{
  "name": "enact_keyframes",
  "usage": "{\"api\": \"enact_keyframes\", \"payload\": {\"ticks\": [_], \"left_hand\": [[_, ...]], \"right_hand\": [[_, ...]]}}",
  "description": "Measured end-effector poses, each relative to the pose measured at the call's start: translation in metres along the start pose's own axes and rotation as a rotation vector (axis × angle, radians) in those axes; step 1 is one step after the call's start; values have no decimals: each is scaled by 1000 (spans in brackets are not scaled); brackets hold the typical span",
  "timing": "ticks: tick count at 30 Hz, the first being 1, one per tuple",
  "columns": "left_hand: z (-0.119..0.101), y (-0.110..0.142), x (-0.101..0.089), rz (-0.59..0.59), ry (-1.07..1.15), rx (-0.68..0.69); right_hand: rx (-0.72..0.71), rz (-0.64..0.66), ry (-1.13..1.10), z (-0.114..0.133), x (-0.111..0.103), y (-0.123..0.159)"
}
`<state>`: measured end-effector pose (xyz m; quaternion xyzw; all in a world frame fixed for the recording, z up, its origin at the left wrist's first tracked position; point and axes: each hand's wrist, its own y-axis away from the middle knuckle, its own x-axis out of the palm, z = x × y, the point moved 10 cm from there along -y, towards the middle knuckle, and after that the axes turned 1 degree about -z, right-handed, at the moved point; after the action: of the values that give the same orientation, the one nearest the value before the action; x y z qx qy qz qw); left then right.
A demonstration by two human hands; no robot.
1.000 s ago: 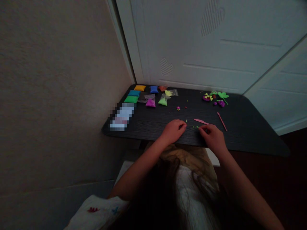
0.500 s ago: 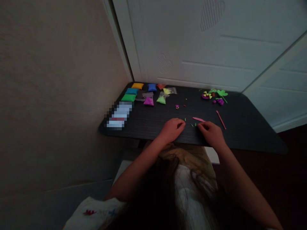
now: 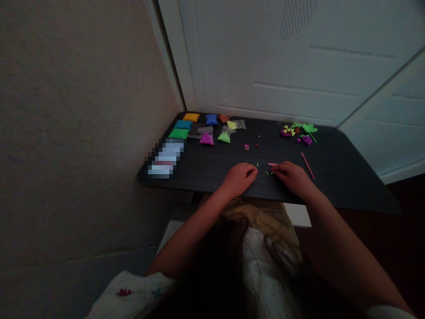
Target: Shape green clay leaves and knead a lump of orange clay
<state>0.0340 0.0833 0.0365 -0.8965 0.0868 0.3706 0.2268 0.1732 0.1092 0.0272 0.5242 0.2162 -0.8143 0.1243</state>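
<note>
My left hand (image 3: 241, 178) rests at the table's front edge, fingers curled together; anything pinched in them is hidden. Just beyond its fingertips lies a thin green clay strip (image 3: 257, 165). My right hand (image 3: 292, 176) is closed too, its fingertips down beside another little green strip (image 3: 267, 173). A third green bit (image 3: 271, 173) shows right at those fingertips, and I cannot tell whether they grip it. Partly covered by the right hand is a pink modelling knife (image 3: 272, 165). To the right lies a pink stick tool (image 3: 307, 165). A small purple flower-like clay piece (image 3: 246, 146) sits farther back.
Bags of coloured clay, such as a magenta bag (image 3: 207, 139) and a green bag (image 3: 179, 134), lie at the table's back left. A blurred-out phone-like panel (image 3: 166, 158) is at the left edge. Clay shapes, including a green clover (image 3: 309, 128) and purple balls (image 3: 307, 140), stand back right.
My right hand has shifted slightly left and forward, now covering more of the pink knife and one green strip. My left hand has stayed nearly still. The view has tilted a little.
</note>
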Motion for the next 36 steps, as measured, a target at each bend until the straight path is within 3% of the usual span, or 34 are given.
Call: {"api": "enact_keyframes", "payload": {"ticks": [23,36], "left_hand": [[-1,0,0,10,-6,0],[0,0,0,4,5,3]], "right_hand": [[-17,-55,-32,3,-4,1],[-70,-2,20,9,0,0]]}}
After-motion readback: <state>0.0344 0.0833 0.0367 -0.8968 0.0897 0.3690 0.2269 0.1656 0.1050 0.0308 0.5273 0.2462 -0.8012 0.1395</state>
